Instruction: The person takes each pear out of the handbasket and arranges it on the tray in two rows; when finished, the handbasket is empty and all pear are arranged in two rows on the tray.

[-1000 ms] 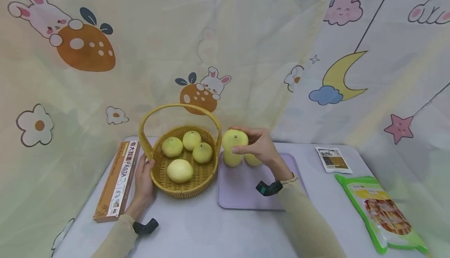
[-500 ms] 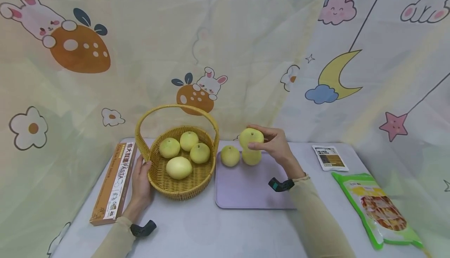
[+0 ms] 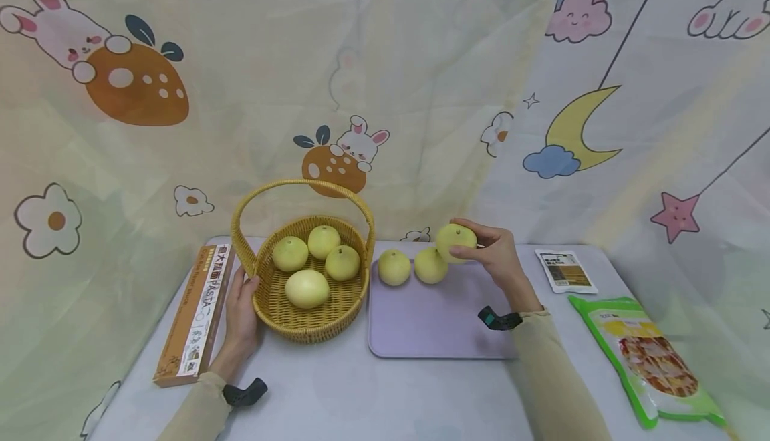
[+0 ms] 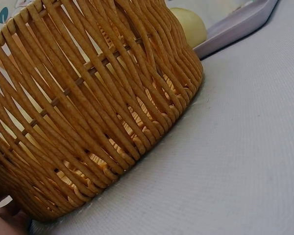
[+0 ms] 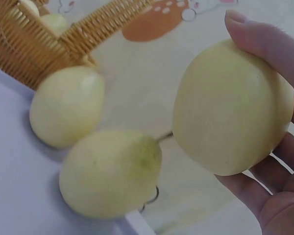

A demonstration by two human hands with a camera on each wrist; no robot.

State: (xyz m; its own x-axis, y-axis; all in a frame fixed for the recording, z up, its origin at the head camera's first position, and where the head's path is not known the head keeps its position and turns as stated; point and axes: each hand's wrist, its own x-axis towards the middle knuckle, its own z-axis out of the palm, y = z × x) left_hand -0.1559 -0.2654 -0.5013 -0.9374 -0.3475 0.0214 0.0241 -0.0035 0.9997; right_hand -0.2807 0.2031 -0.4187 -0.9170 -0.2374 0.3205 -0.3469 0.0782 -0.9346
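1. The table (image 3: 337, 394) lies beneath both hands and carries everything here.
2. The basket (image 3: 307, 334) stands upright just beside the fingers of the left hand (image 3: 242, 311), which touch its outer side near the handle's foot; I cannot tell how far they close on it. Four pears sit inside, such as the pale pear (image 3: 307, 288). A hard push from these fingers could tilt or slide the basket and set the loose pears rolling.
3. The lilac tray (image 3: 415, 334) lies below and in front of the right hand (image 3: 500, 260). Its rim looks low, so a knocked pear might roll over it.
4. The green-edged bag (image 3: 650, 361) lies well to the right of the right fingers, nearer the person.
5. The pasta box (image 3: 195, 314) lies just left of the left fingers; shifting them outward could nudge it.
6. The small white packet (image 3: 566, 270) lies right of the right fingers, apart from them.
7. The held pear (image 3: 455, 239) is gripped between the right thumb and the other fingers, by the tray's back part. Its skin looks smooth, so a loose pinch could let it slip. Left of these fingers, the nearer tray pear (image 3: 430, 266) points its stem at it, with the farther tray pear (image 3: 394, 267) beyond; lowering too close could bump them.
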